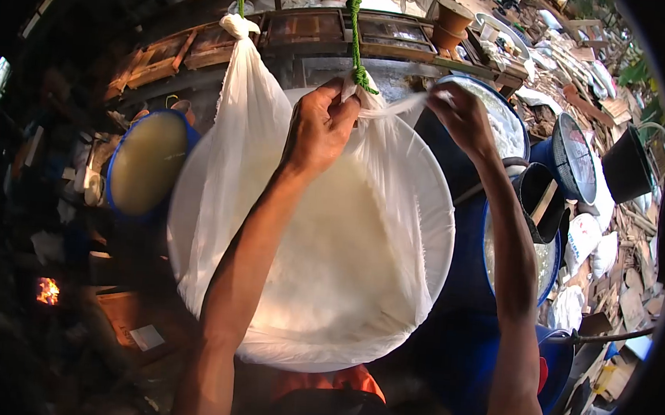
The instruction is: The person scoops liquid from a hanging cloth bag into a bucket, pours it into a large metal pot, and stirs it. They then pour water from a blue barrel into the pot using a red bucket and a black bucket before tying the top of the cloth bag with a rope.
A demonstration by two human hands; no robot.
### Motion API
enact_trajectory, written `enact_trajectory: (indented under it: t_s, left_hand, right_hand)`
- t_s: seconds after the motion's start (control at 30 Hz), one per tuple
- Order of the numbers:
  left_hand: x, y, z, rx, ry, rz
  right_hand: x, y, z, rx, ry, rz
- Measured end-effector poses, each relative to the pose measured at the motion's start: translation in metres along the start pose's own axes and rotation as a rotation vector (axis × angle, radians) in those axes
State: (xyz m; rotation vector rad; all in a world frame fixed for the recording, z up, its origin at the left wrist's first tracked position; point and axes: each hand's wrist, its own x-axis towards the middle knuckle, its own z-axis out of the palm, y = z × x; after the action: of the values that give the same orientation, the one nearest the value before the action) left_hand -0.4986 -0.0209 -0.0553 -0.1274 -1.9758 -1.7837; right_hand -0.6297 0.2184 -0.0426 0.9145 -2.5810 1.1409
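A white cloth [400, 174] hangs as a sling from two green ropes [356, 32], spread over a wide white basin [444, 215]. Pale, cloudy contents [322, 245] lie in the cloth. At the right rope's lower end, my left hand [321, 126] is closed on the gathered cloth. My right hand [462, 116], to the right of it, pinches a thin twisted strip of the cloth, stretched between the two hands. The cloth's left corner is knotted [239, 27] at the other rope.
Left of the basin stands a blue tub [151, 160] of cloudy liquid. Blue barrels [501, 115], a black bucket [630, 165] and scattered debris are on the right. A small fire [47, 291] burns at lower left. Wooden frames [306, 28] lie behind.
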Motion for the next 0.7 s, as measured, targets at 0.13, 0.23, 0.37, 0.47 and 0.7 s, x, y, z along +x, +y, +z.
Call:
enact_trajectory:
  t_s: [0.13, 0.23, 0.37, 0.47, 0.7]
  left_hand:
    - [-0.002, 0.0, 0.003, -0.249, 0.11, -0.232]
    - [-0.008, 0.001, -0.003, -0.33, 0.145, -0.253]
    - [-0.018, -0.006, 0.001, -0.431, 0.216, -0.199]
    - [-0.014, -0.009, 0.006, -0.462, 0.226, -0.183]
    - [-0.011, -0.014, 0.018, -0.515, 0.212, -0.14]
  right_hand:
    - [0.073, -0.07, 0.048, -0.128, 0.001, -0.202]
    - [0.075, -0.103, 0.067, -0.068, -0.002, -0.272]
    - [0.047, -0.104, 0.059, 0.858, -0.338, 0.154]
    - [0.026, -0.106, 0.045, 0.998, -0.364, 0.169]
    - [0.012, -0.114, 0.024, 0.443, -0.314, -0.031]
